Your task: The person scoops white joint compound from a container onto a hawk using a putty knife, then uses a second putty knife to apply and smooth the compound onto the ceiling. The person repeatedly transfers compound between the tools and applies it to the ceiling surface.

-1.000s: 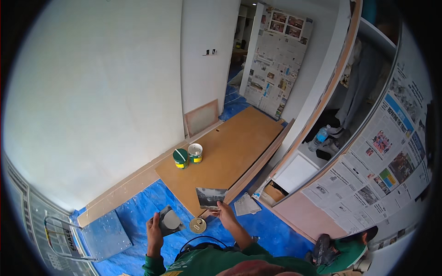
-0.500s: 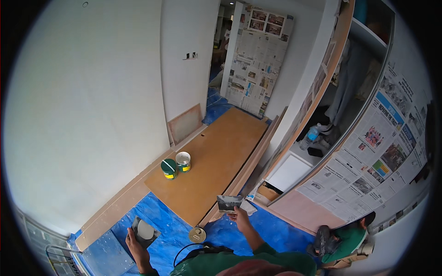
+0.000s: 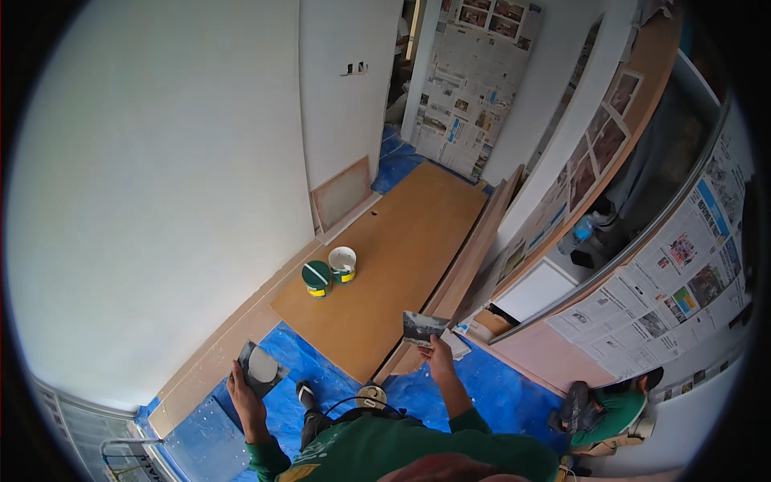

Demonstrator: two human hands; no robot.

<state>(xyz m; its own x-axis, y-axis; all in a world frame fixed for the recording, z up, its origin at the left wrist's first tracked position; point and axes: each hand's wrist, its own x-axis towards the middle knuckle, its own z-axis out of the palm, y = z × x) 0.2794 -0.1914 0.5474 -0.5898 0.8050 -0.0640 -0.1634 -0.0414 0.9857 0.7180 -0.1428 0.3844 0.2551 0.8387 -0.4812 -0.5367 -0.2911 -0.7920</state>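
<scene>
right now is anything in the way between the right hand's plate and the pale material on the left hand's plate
Nothing visible stands between the dark plate in the right hand and the pale material; the brown board and blue sheet lie below that gap.

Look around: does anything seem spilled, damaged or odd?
Two dark openings in the white wall look odd, being left uncovered. The blue floor sheeting is creased and pale-spotted, perhaps from splatter. Both green tubs stand upright.
</scene>
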